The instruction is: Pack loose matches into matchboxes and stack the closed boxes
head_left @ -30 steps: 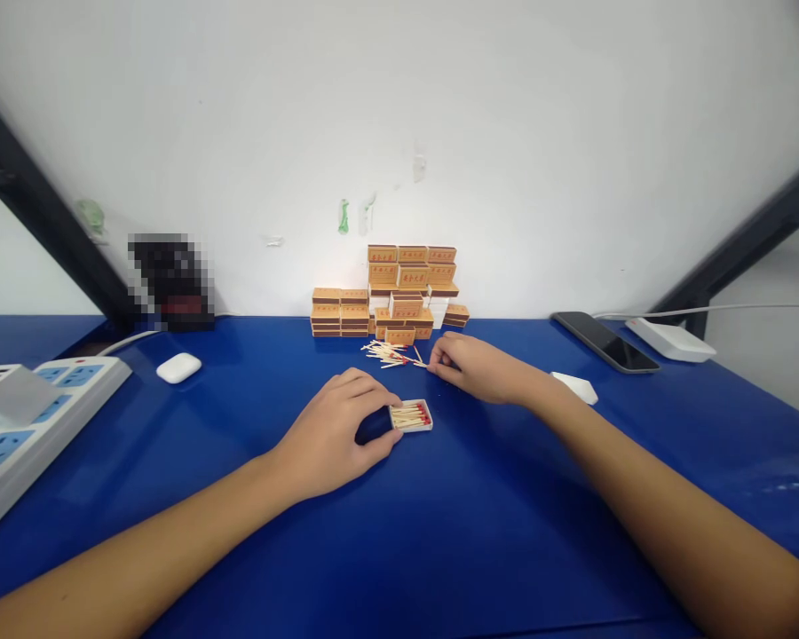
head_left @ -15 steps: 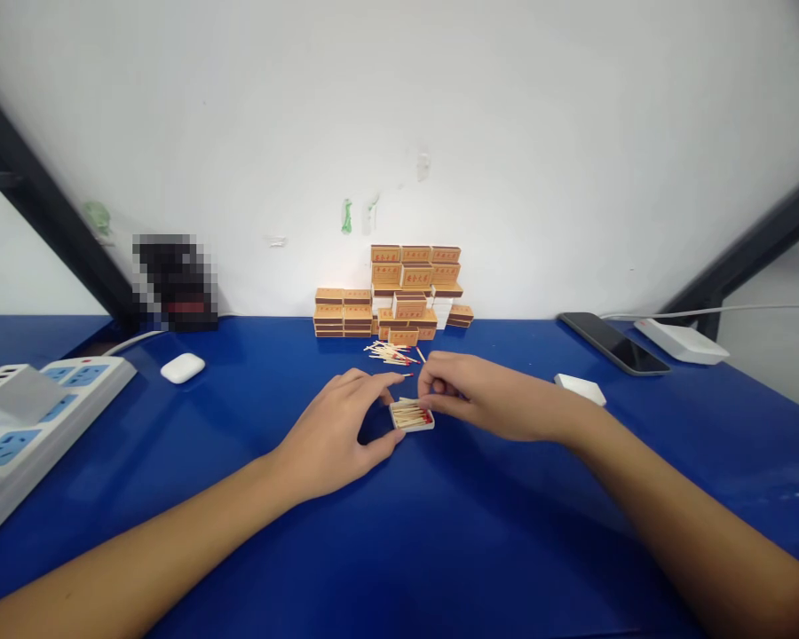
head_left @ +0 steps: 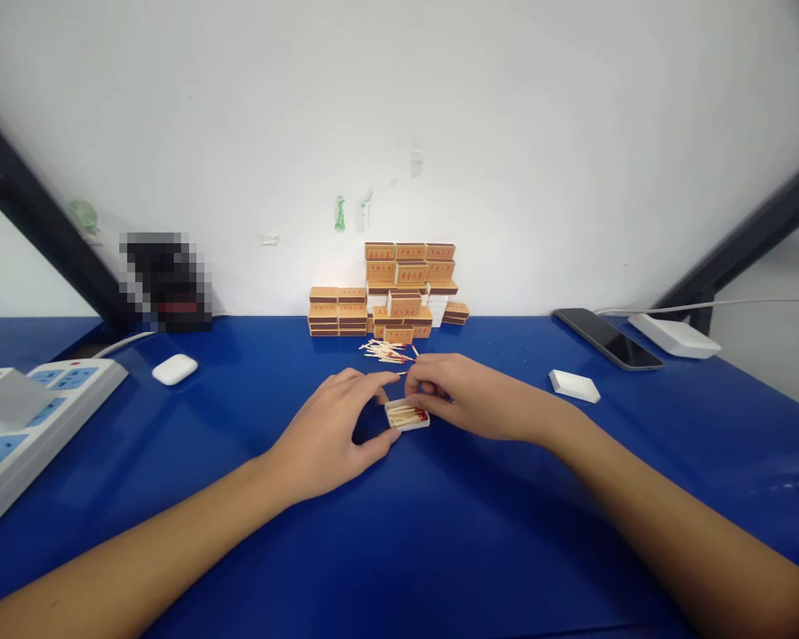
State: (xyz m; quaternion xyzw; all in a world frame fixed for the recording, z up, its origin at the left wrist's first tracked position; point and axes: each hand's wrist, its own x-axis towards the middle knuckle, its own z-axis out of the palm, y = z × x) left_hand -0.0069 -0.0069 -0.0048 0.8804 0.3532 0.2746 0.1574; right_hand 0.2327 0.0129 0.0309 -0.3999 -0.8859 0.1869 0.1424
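A small white matchbox tray (head_left: 418,427) holding wooden matches (head_left: 406,414) with red heads lies on the blue table. My left hand (head_left: 329,430) is curved around its left end, thumb at the near edge and other fingers at the far edge, steadying it. Above the tray's far side is my right hand (head_left: 456,395), thumb and fingers pinched together. Whatever is between those fingertips is too small to make out. Beyond both hands lies a loose pile of matches (head_left: 384,351), one or two near the right knuckles.
Stacked matchboxes (head_left: 409,303) stand against the wall behind the pile. To the left are a white earbud case (head_left: 174,369) and a power strip (head_left: 53,426). A white block (head_left: 574,385), a black phone (head_left: 605,339) and a white box with a cable (head_left: 675,336) lie right.
The view has shifted slightly, moving the scene left. My right fingertips have moved a little left over the tray, and the matches inside lie flatter. My left hand keeps its place.
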